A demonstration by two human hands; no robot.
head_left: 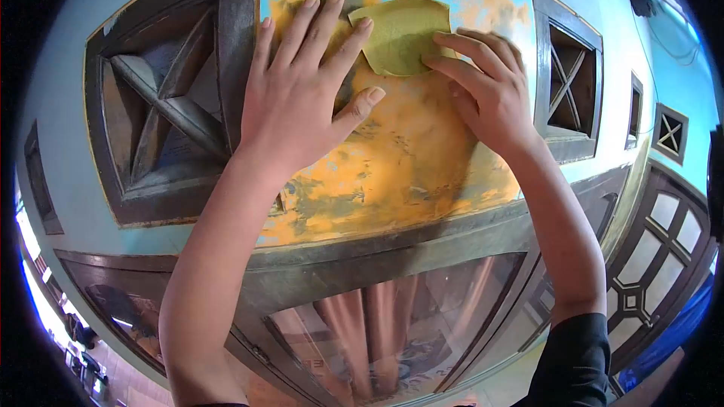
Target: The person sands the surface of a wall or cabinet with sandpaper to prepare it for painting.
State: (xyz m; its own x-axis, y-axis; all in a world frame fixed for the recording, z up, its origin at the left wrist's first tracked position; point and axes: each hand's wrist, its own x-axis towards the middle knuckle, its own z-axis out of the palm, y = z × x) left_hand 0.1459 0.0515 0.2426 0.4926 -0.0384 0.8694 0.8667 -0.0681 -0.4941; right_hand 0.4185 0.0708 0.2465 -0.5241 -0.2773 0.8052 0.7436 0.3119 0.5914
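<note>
My left hand (305, 83) lies flat against the wall (407, 151) with its fingers spread, holding nothing. Its index fingertip comes right at the left edge of a yellow-green piece of sandpaper (400, 34). My right hand (490, 87) grips that sandpaper at its lower right edge, with the fingers bent over it and the thumb below. The sandpaper is roughly square with curved edges and rests over a patchy stretch of wall, where orange and grey show through the blue paint.
Dark wooden vents with crossed bars flank the patch, a large one (162, 102) at left and a smaller one (567, 79) at right. Below runs a dark wooden frame (392, 237) over a glass pane (400, 324) with a curtain behind. A panelled door (656, 249) stands far right.
</note>
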